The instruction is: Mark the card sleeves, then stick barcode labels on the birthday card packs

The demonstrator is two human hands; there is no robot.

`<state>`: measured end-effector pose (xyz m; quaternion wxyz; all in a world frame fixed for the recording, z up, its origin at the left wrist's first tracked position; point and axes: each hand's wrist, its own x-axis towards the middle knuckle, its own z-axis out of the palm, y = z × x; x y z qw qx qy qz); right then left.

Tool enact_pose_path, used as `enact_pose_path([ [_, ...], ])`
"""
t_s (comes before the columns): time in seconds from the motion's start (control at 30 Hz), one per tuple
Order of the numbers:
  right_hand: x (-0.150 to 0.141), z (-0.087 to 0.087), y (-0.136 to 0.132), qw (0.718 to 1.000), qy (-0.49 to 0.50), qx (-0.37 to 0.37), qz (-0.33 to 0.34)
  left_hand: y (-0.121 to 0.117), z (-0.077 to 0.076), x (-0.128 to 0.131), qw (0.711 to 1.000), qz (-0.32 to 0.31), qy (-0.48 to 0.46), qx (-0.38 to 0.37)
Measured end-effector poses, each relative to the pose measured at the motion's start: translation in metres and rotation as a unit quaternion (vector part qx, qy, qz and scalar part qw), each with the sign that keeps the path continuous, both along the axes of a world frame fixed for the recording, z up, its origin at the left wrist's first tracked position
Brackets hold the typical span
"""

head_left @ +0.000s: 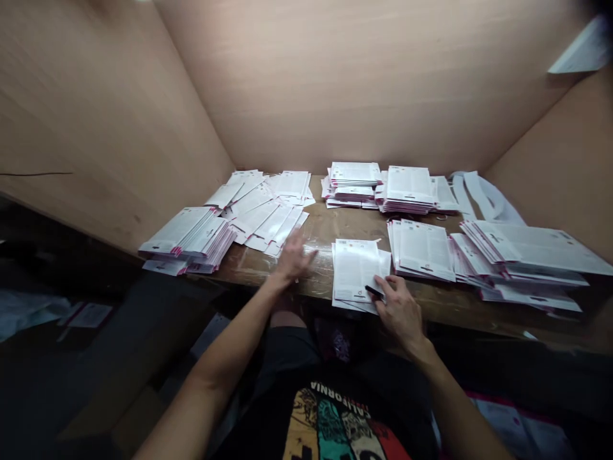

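Observation:
My right hand (pixel 398 310) rests at the lower right corner of a small pile of flat white packets (pixel 355 268) near the table's front edge. Between its fingers is a short black stick-like tool (pixel 374 292), lying over the top packet; its exact kind does not show. My left hand (pixel 293 259), slightly blurred, hovers over or touches the tabletop left of that pile. Its fingers are apart and nothing is in them. Just beyond it, several white packets (pixel 261 214) lie fanned out and overlapping.
Stacks of packets with pink edges stand at the left (pixel 184 236), at the back (pixel 407 185) and on the right (pixel 531 255). White strips (pixel 479 195) lie in the back right corner. Wooden panels (pixel 335 83) enclose the brown table (pixel 354 222) on three sides.

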<state>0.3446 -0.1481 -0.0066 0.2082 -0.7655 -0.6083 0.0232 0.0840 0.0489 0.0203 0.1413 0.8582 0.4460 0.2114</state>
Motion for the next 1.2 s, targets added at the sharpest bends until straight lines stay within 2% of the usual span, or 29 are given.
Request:
enact_pose_path([
  [0.03,0.001,-0.003,-0.002,1.000,0.017,0.016,-0.006,0.010,0.004,-0.018,0.998,0.055,0.035,0.006],
  [0.1,0.004,-0.006,-0.007,0.997,0.055,0.057,-0.022,0.012,0.006,-0.050,0.989,0.087,0.123,-0.008],
  [0.17,0.008,-0.007,-0.013,0.991,0.089,0.095,-0.027,-0.006,0.001,-0.073,0.983,0.053,0.177,-0.015],
  [0.23,0.012,-0.008,-0.018,0.985,0.121,0.119,-0.013,-0.031,-0.005,-0.087,0.984,-0.016,0.178,-0.014],
  [0.27,0.015,-0.008,-0.020,0.983,0.136,0.127,-0.003,-0.041,-0.006,-0.093,0.985,-0.031,0.167,-0.011],
  [0.4,0.019,-0.011,-0.024,0.975,0.177,0.134,0.025,-0.058,-0.006,-0.109,0.983,0.000,0.184,-0.001],
  [0.53,0.015,-0.013,-0.025,0.972,0.199,0.120,0.044,-0.069,-0.005,-0.121,0.963,-0.053,0.263,0.000],
  [0.6,0.013,-0.014,-0.025,0.972,0.200,0.120,0.037,-0.075,-0.003,-0.127,0.959,-0.058,0.279,-0.001],
  [0.73,0.012,-0.016,-0.026,0.973,0.199,0.119,0.026,-0.069,0.014,-0.142,0.962,-0.094,0.250,-0.049],
  [0.8,0.014,-0.016,-0.027,0.970,0.208,0.122,0.027,-0.058,0.029,-0.149,0.965,-0.127,0.214,-0.077],
  [0.87,0.015,-0.014,-0.028,0.967,0.220,0.126,0.022,-0.048,0.047,-0.151,0.976,-0.115,0.166,-0.077],
  [0.97,0.013,-0.007,-0.029,0.960,0.249,0.130,-0.004,-0.041,0.068,-0.131,0.997,-0.027,0.069,0.006],
  [1.03,0.010,0.000,-0.027,0.950,0.280,0.132,-0.032,-0.046,0.070,-0.098,0.997,0.002,0.028,0.072],
  [1.1,0.007,0.009,-0.022,0.937,0.315,0.140,-0.063,-0.057,0.061,-0.053,0.995,-0.026,0.027,0.098],
  [1.2,0.008,0.019,-0.012,0.911,0.368,0.158,-0.100,-0.083,0.032,0.016,0.988,-0.118,0.077,0.066],
])
